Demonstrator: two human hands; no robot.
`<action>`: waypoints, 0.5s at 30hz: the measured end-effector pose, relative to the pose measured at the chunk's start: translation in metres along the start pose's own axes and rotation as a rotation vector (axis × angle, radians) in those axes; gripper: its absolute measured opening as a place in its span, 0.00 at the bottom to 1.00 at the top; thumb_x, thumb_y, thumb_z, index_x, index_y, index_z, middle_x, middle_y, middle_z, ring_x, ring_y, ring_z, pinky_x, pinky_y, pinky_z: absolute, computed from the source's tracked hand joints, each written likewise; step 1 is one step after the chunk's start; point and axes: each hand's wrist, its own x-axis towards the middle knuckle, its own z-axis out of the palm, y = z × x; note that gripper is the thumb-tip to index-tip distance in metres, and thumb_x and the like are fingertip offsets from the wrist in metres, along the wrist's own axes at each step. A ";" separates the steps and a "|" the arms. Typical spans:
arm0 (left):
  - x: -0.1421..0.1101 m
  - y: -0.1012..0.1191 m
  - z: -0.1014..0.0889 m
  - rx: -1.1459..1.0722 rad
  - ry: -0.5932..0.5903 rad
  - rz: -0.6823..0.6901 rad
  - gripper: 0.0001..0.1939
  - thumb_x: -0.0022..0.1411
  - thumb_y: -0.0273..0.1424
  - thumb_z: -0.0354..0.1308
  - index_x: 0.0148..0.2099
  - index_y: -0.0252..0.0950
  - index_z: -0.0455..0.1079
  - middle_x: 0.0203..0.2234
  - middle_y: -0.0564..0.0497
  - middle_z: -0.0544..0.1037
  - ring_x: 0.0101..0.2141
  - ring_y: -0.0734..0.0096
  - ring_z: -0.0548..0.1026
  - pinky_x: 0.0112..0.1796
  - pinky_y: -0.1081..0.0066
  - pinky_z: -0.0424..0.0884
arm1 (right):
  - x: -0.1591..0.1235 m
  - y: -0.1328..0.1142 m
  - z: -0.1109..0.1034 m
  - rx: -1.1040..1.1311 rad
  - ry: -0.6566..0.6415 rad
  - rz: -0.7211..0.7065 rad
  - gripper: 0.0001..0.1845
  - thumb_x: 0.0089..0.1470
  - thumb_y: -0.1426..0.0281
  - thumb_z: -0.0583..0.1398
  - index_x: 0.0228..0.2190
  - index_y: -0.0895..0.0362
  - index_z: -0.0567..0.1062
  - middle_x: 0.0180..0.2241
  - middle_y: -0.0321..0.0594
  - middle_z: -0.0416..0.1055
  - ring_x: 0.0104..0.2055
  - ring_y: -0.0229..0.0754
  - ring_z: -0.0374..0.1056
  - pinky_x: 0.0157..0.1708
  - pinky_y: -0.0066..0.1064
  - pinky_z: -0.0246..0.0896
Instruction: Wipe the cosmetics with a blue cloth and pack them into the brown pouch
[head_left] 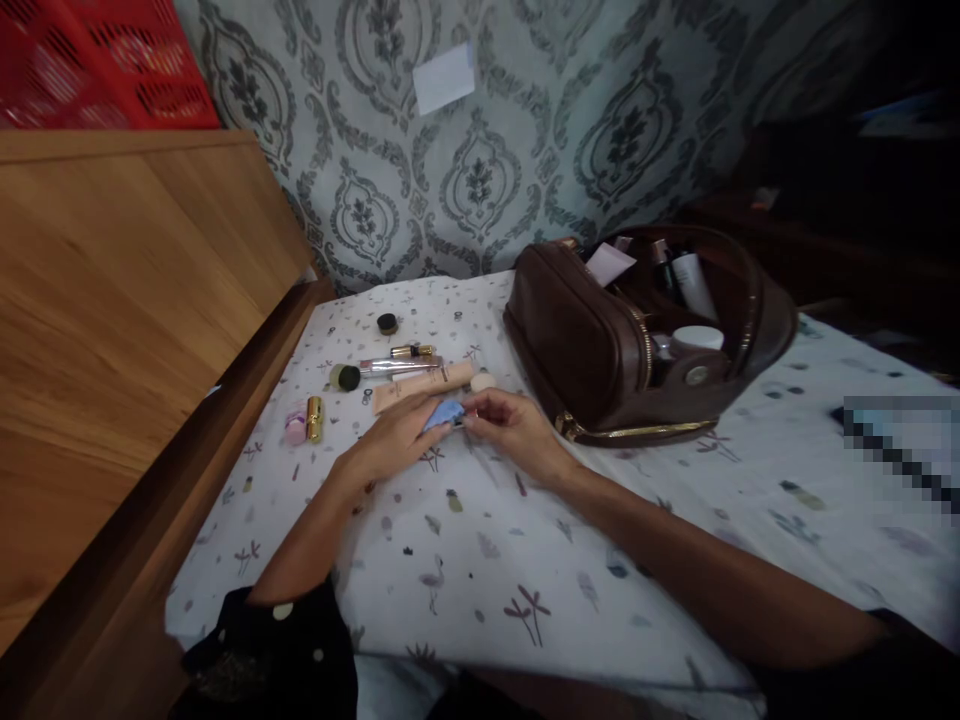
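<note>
My left hand (394, 437) is closed on a small blue thing (445, 413) that looks soft and crumpled, perhaps a cloth. Thumb and fingers of my right hand (517, 430) are pinched together at its right end, on something small that I cannot make out. Just beyond both hands lies a beige squeeze tube (424, 386) with a round whitish cap (483, 382). Behind it are a silver tube (401, 367) and a small gold-and-black tube (412, 351). A jar with a dark lid (348, 377) sits left of these.
Farther left stand a pink bottle (295, 426) and a gold lipstick tube (314, 418). A round black lid (387, 324) lies near the wall. At right, an open brown bag (585, 340) holds several cosmetics. A wooden panel (135, 330) borders the patterned sheet (480, 570).
</note>
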 end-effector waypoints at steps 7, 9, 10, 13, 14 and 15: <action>-0.002 -0.018 -0.022 -0.155 -0.099 0.047 0.25 0.69 0.46 0.52 0.62 0.39 0.64 0.58 0.42 0.72 0.56 0.51 0.71 0.57 0.53 0.65 | 0.003 -0.010 -0.007 0.029 0.038 -0.027 0.16 0.44 0.59 0.70 0.32 0.56 0.78 0.28 0.35 0.74 0.29 0.37 0.67 0.32 0.31 0.62; -0.004 -0.025 -0.028 -0.187 -0.112 0.040 0.25 0.68 0.46 0.53 0.61 0.39 0.66 0.58 0.43 0.72 0.56 0.52 0.70 0.58 0.54 0.63 | 0.003 -0.013 -0.011 0.038 0.059 -0.038 0.16 0.43 0.59 0.71 0.31 0.56 0.78 0.29 0.35 0.74 0.31 0.37 0.67 0.34 0.31 0.63; -0.005 -0.029 -0.030 -0.199 -0.121 0.015 0.25 0.67 0.46 0.54 0.60 0.38 0.67 0.56 0.43 0.73 0.55 0.52 0.71 0.58 0.54 0.64 | 0.003 -0.014 -0.013 0.043 0.070 -0.044 0.16 0.42 0.60 0.71 0.31 0.56 0.78 0.29 0.35 0.74 0.31 0.37 0.68 0.34 0.31 0.64; -0.008 -0.038 -0.034 -0.272 -0.138 -0.091 0.25 0.63 0.45 0.58 0.58 0.37 0.69 0.53 0.44 0.75 0.52 0.53 0.72 0.55 0.56 0.67 | 0.003 -0.017 -0.016 0.057 0.091 -0.039 0.16 0.43 0.60 0.71 0.31 0.55 0.78 0.30 0.35 0.74 0.32 0.36 0.68 0.36 0.31 0.65; -0.008 -0.040 -0.034 -0.312 -0.132 -0.115 0.25 0.63 0.45 0.59 0.57 0.37 0.69 0.52 0.44 0.75 0.51 0.54 0.73 0.53 0.57 0.68 | 0.002 -0.018 -0.017 0.066 0.096 -0.028 0.16 0.43 0.59 0.71 0.32 0.55 0.78 0.30 0.34 0.74 0.32 0.36 0.68 0.37 0.31 0.66; -0.009 -0.040 -0.034 -0.350 -0.122 -0.127 0.24 0.62 0.44 0.60 0.56 0.37 0.69 0.51 0.45 0.75 0.50 0.56 0.73 0.52 0.58 0.69 | 0.002 -0.017 -0.017 0.077 0.102 -0.015 0.17 0.43 0.59 0.71 0.33 0.55 0.78 0.30 0.34 0.74 0.32 0.36 0.68 0.37 0.32 0.66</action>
